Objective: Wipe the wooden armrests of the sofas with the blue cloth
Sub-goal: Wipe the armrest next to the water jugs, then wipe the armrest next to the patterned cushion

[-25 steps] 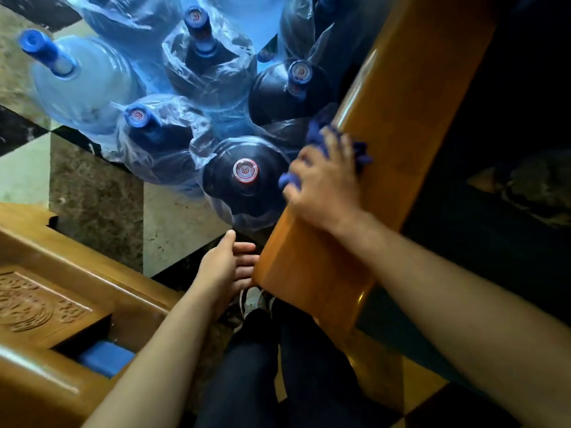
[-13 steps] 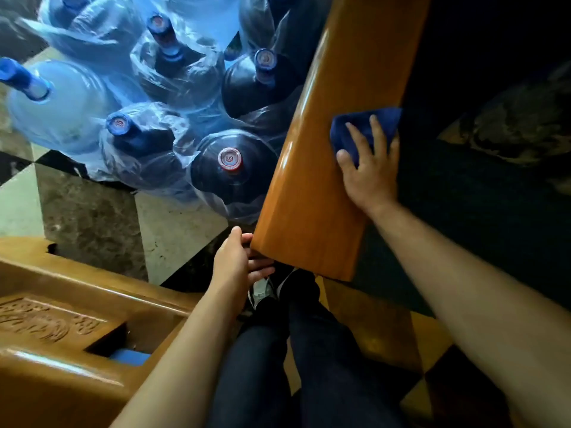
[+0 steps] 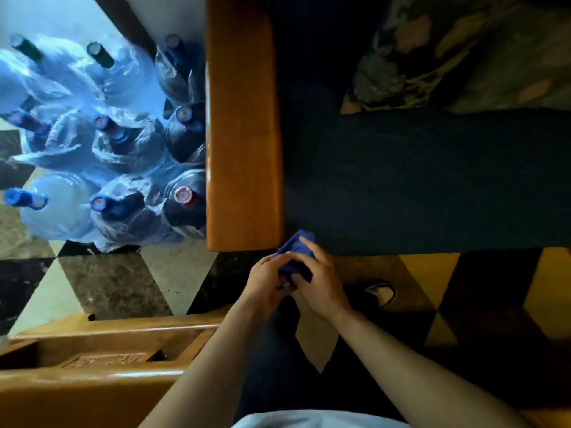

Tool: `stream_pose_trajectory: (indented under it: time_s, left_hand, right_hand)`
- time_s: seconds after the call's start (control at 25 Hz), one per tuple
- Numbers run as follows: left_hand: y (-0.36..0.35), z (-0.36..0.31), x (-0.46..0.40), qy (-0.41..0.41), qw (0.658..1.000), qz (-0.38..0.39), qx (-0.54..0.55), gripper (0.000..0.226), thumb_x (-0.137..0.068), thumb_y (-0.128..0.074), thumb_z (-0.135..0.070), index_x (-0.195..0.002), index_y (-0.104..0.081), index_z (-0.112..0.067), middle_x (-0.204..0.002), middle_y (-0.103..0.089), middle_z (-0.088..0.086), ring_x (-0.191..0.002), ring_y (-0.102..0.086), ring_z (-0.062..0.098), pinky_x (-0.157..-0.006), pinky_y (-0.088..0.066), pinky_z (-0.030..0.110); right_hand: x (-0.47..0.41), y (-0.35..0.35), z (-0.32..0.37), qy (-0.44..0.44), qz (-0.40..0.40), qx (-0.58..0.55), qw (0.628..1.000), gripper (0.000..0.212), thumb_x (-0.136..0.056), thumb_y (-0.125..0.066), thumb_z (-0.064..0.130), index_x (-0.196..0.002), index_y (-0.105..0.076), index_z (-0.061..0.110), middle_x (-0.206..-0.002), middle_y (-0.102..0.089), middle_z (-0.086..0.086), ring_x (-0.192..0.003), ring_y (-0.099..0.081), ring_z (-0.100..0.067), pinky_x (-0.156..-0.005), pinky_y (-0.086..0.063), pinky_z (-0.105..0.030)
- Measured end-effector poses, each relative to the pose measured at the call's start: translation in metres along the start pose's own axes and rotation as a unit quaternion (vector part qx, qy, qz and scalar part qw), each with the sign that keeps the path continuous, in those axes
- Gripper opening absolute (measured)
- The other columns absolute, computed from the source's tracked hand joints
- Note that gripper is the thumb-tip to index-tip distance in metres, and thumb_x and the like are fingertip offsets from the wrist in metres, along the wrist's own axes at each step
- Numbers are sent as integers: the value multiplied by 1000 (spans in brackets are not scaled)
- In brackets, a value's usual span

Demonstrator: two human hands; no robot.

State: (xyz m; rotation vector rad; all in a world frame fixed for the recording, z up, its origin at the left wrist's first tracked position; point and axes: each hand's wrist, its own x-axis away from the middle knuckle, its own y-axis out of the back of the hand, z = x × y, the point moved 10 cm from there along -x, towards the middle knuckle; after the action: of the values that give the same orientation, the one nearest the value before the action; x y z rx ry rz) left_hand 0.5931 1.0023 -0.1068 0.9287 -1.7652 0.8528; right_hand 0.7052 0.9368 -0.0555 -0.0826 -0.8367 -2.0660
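Wooden armrest (image 3: 244, 134) runs lengthwise away; hands bunch blue cloth (image 3: 295, 247).

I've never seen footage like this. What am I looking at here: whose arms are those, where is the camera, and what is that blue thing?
There is no machine here: a person does the job with bare hands. The one camera sits on the person's head and looks forward and down, so the arms reach in from the bottom of the picture.

The left hand and the right hand meet in the middle and both grip a crumpled blue cloth, held in the air just off the near end of a wooden armrest. That long, shiny orange-brown board belongs to a sofa with a dark seat and a patterned cushion.

Left of the armrest, large water bottles, several wrapped in clear plastic, stand on a tiled floor. At lower left is another piece of wooden furniture, partly in view.
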Motion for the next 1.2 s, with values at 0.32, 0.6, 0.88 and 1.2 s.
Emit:
stream_pose_trajectory:
  time_s: [0.32, 0.6, 0.88, 1.2]
  left_hand:
    - [-301, 4, 57, -46, 975, 151, -157, 21, -88, -65, -5, -106, -76, -7, -103, -77, 20, -93, -74, 31, -77, -60, 43]
    - [-547, 110, 101, -34, 930, 232, -283, 25, -91, -55, -2, -109, -70, -10, -105, -73, 20, -99, -68, 37, -82, -57, 50]
    - [-730, 206, 112, 15, 855, 324, -404, 32, -81, -69, 2, -113, -71, 1, -117, -72, 28, -106, -71, 41, -96, -55, 56]
    - [-953, 265, 63, 34, 788, 326, -521, 37, -88, -69, 4, -124, -64, -4, -120, -72, 24, -109, -71, 40, -89, -59, 58]
  right_hand:
    - [67, 272, -99, -54, -163, -234, 957, 69, -79, -75, 10, -138, -46, 32, -155, -30, 2, -134, -26, 25, -106, -26, 0]
    - [169, 450, -264, -184, -316, -469, 804, 37, -100, -62, 9, -133, -56, 25, -140, -57, -5, -120, -60, -11, -92, -52, -18]
    - [245, 587, -370, -229, -397, -355, 815, 39, -92, -75, 17, -119, -56, 38, -119, -63, 14, -106, -61, 4, -79, -48, -7]
    - [260, 780, -502, -314, -493, -320, 746, 34, -87, -78, 7, -108, -62, 29, -103, -67, 12, -92, -66, 2, -71, -49, -9]
